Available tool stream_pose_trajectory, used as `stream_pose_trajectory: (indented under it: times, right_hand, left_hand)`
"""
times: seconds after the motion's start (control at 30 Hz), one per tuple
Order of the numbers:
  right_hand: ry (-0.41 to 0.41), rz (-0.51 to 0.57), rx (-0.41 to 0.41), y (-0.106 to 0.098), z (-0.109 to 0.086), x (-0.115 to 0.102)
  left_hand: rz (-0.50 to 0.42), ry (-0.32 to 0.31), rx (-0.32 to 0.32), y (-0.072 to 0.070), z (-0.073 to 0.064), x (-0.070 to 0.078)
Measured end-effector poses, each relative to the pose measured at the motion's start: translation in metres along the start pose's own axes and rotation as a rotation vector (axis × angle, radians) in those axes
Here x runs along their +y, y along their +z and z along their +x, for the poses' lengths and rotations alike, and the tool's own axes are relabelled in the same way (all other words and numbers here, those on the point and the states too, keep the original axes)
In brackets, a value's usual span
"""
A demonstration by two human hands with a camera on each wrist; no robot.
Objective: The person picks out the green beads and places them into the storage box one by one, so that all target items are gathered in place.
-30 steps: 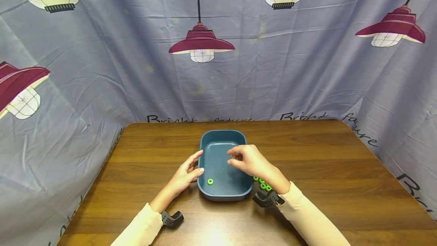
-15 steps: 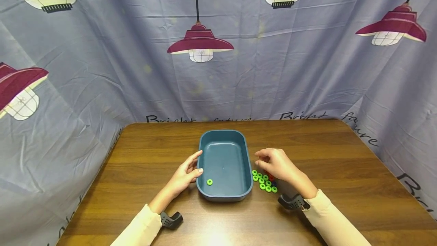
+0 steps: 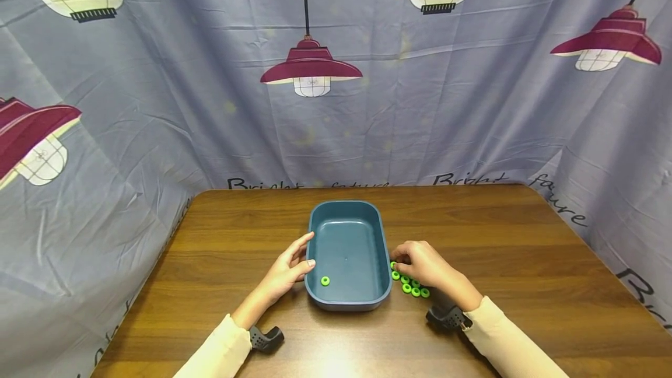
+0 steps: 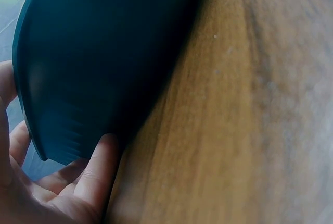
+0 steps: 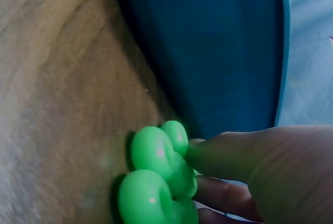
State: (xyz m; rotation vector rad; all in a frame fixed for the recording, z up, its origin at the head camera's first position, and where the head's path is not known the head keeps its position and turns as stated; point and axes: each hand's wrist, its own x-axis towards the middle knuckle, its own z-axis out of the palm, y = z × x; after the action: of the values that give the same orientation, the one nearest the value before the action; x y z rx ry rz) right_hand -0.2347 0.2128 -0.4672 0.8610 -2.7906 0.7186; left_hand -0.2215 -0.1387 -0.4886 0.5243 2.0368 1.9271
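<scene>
My left hand (image 3: 287, 267) holds the blue box (image 3: 346, 249) by its left wall, thumb and forefinger over the rim, steadying it on the surface (image 3: 226, 220). One green ring (image 3: 325, 280) lies inside, toward the near left corner; the other green rings (image 3: 416, 292) lie bunched on the surface, just outside the right wall. My right hand (image 3: 424, 264) is down at that bunch, fingers bent, thumb against the rings; I can't tell whether one is pinched. I judge this to be the picking-up step. The next move calls for a firm pinch on a single ring and a straight lift, leaving its neighbours undisturbed.
</scene>
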Motion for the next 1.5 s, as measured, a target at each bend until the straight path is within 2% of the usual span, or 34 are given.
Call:
stream_pose_trajectory:
  times: [0.23,0.77,1.2,1.5]
  right_hand:
    - [0.026,-0.023,0.033,0.007,-0.004,-0.001]
    - [0.052,-0.040,0.029,0.009,-0.009,-0.001]
    - [0.094,-0.026,0.022,-0.007,0.002,-0.006]
    - [0.098,-0.029,0.066,-0.025,0.008,-0.009]
  left_hand:
    - [-0.002,-0.010,0.001,0.001,-0.002,-0.002]
    - [-0.012,-0.017,-0.002,0.005,-0.003,-0.004]
    - [-0.005,-0.006,0.004,0.002,-0.003,-0.001]
    - [-0.003,0.000,0.001,0.000,0.000,0.000]
